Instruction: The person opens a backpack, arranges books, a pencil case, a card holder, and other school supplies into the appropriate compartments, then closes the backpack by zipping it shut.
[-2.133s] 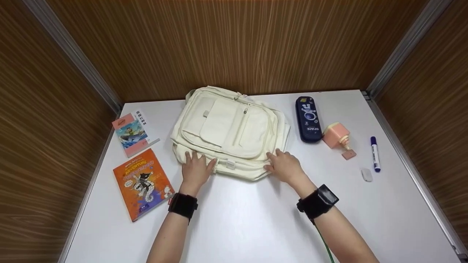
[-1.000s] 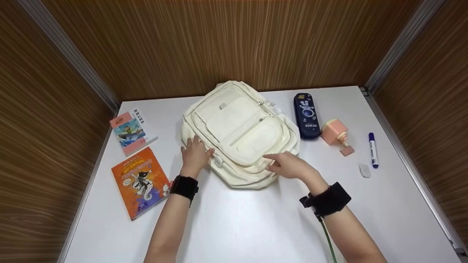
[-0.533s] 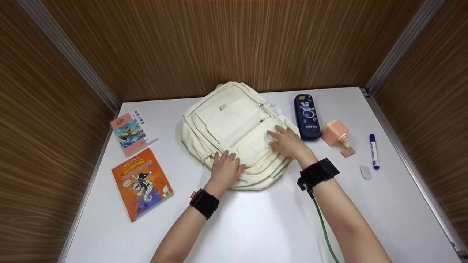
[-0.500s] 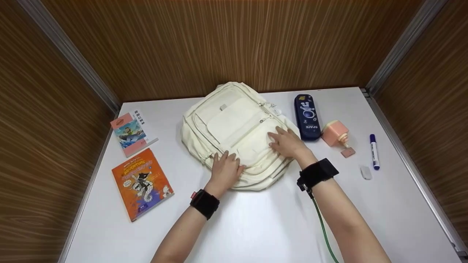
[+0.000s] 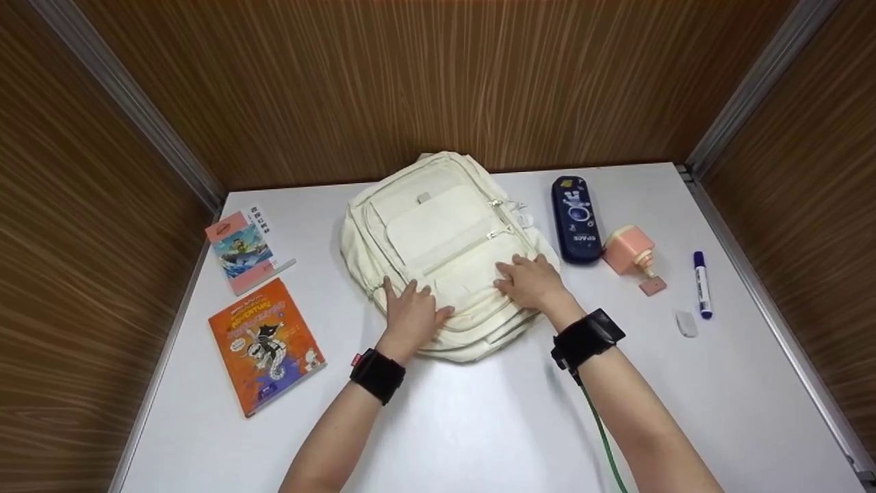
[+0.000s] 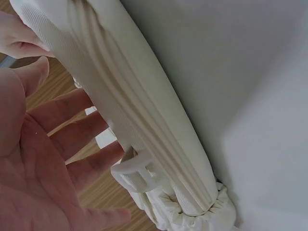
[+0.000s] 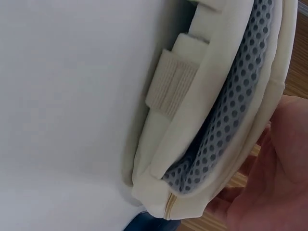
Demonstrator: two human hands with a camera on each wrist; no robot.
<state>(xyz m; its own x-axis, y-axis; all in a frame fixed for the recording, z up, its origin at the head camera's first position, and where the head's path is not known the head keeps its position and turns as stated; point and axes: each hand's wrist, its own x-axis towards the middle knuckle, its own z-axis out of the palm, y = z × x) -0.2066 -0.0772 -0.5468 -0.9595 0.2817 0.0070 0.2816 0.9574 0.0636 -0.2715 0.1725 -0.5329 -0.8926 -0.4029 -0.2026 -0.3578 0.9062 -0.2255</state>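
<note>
The cream backpack [image 5: 441, 239] lay flat on the white table [image 5: 479, 424], front side up, right under both hands. The left hand [image 5: 410, 315] rested on its near left edge with fingers straight and a little apart. The right hand [image 5: 530, 284] pressed on the lower pocket, fingers straight and close together. Every zip that could be seen looked closed. The two books [image 5: 263, 339], the pencil case [image 5: 576, 220] and the marker [image 5: 701, 286] sat outside the bag, beyond the fingers on either side.
</note>
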